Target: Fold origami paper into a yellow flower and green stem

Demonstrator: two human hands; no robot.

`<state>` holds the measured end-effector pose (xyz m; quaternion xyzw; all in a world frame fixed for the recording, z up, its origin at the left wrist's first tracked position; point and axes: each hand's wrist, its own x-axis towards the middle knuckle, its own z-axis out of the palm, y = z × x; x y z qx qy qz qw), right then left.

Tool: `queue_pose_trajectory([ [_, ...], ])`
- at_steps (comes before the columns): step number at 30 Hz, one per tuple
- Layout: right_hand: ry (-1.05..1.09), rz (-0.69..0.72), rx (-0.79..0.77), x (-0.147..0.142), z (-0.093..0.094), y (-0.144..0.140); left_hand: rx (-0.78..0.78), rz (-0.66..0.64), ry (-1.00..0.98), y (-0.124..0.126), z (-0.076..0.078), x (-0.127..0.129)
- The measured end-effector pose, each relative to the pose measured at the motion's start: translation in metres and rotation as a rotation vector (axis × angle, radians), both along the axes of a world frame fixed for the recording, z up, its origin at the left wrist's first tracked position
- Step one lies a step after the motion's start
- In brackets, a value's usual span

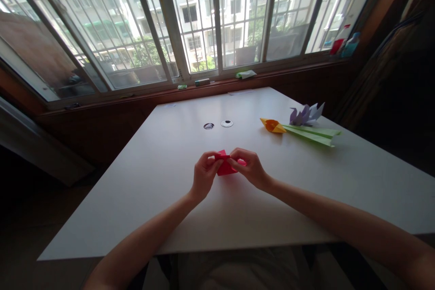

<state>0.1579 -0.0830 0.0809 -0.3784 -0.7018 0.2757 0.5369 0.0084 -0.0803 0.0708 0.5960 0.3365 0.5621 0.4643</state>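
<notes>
A small folded piece of red paper is held just above the white table, near its middle. My left hand pinches the paper's left side with thumb and fingers. My right hand grips its right side, fingertips meeting the left hand's at the top fold. Part of the paper is hidden behind my fingers.
At the right of the table lie an orange paper flower on a green folded stem and a purple paper flower. Two small round objects sit mid-table. The windowsill holds small items and bottles.
</notes>
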Motion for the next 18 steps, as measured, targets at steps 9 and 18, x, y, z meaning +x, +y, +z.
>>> queue_pose_trajectory([
  [9, 0.009, -0.002, -0.009, -0.0003, -0.001, 0.0008, 0.009, -0.017, -0.025, 0.0026, -0.003, -0.001],
  [18, 0.033, -0.005, -0.035, -0.0011, 0.0005, -0.0002, 0.0, 0.013, -0.015, 0.0037, -0.0057, -0.001],
])
